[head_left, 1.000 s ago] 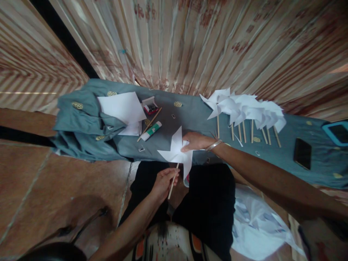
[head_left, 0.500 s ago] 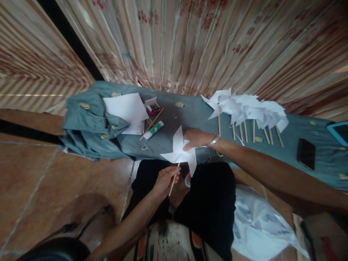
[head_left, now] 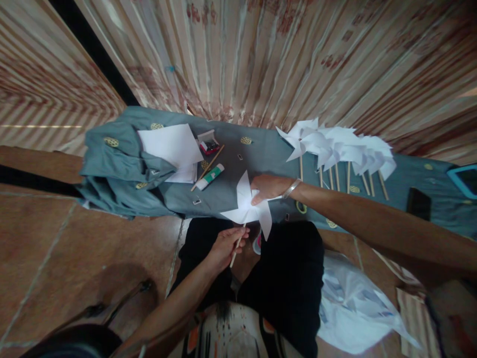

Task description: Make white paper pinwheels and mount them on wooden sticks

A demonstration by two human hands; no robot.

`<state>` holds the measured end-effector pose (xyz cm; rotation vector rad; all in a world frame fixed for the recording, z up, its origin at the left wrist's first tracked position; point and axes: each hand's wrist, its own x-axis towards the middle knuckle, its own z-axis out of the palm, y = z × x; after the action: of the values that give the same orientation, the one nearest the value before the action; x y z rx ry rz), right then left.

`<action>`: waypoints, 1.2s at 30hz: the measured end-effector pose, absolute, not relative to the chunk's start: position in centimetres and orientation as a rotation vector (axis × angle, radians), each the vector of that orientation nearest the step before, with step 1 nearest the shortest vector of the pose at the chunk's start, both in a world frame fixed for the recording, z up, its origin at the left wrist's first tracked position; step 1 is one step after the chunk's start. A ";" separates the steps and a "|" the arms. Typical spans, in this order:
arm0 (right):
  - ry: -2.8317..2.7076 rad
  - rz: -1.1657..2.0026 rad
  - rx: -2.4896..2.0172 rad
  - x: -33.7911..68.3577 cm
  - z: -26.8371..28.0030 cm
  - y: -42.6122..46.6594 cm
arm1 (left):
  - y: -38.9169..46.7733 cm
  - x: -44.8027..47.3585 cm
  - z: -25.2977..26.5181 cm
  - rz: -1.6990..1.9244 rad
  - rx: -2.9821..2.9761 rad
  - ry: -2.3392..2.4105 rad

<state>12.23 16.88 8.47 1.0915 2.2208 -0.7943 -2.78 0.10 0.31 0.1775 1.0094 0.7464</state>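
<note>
Head view: your left hand (head_left: 227,244) has its fingers closed around a thin wooden stick (head_left: 233,259), gripping below its upper end. Your right hand (head_left: 270,188) grips the right side of a white paper pinwheel (head_left: 246,206), thumb on the front face; the fingers behind are hidden. The pinwheel is at the near edge of the table (head_left: 261,149), with the stick reaching up to its lower side; whether paper and cloth touch, you cannot tell from here.

To do this well, hold the stick firmly and in line with the pinwheel's middle, so that the 2 don't twist against each other. Press lightly with your right thumb, near the centre rather than out on the 4 blades, since thin paper would probably crease. The finished-looking pinwheels (head_left: 345,146) lie to the right, well apart from the glue stick (head_left: 210,177).
</note>
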 end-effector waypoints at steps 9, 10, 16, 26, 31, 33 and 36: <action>2.152 -0.806 1.138 12.7 7.2 17.6 | 0.1 -2.5 0.0 0.723 0.261 0.999; 2.153 -0.812 1.144 12.7 7.1 17.6 | 0.0 -2.3 0.0 0.736 0.267 1.017; 2.157 -0.852 1.185 13.1 7.0 17.4 | -0.3 -1.7 0.0 0.771 0.296 1.090; 2.157 -0.865 1.194 12.9 7.0 17.4 | -0.4 -1.5 0.3 0.776 0.267 1.117; 2.166 -0.901 1.211 13.3 6.6 17.3 | -0.5 -1.4 0.3 0.769 0.310 1.124; 2.176 -0.910 1.217 13.4 6.5 17.2 | -0.5 -1.3 0.4 0.773 0.312 1.127; 2.167 -0.906 1.243 13.4 6.5 17.0 | -0.6 -1.0 0.5 0.778 0.284 1.117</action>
<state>13.36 17.02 6.55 1.2426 2.1667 -0.9059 -1.05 -0.61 0.49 0.2840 1.1174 0.7778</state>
